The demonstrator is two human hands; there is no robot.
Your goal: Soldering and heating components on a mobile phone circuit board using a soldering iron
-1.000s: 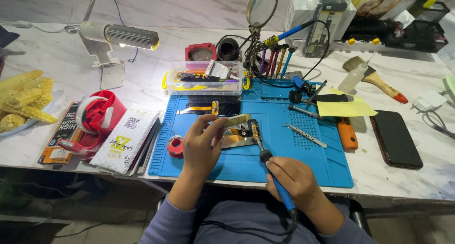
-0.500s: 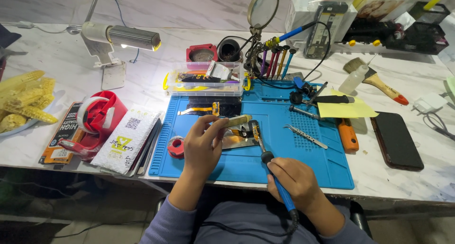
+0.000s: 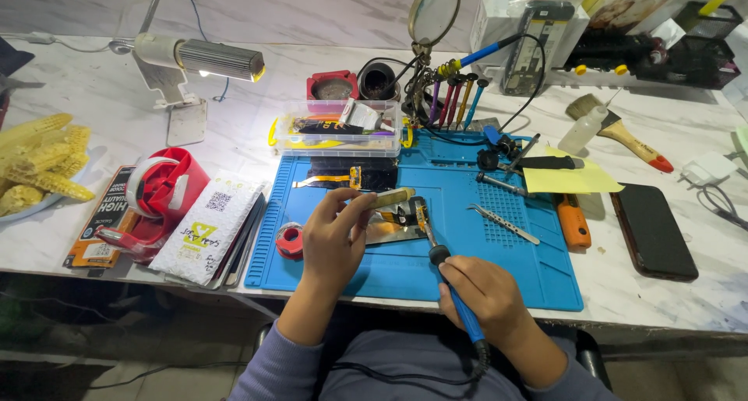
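Observation:
My left hand grips a thin pale stick, held level over a shiny opened device part on the blue work mat. My right hand holds a blue-handled soldering iron like a pen, its tip pointing up at the device part near the stick's end. The iron's black cable runs down past my lap.
On the mat lie a clear plastic parts box, tweezers, a red tape roll and an orange cutter. A black phone, a brush, a desk lamp, a magnifier and a red tape dispenser stand around.
Both hands stay almost still; the iron tip and the stick hold the same place over the device part.

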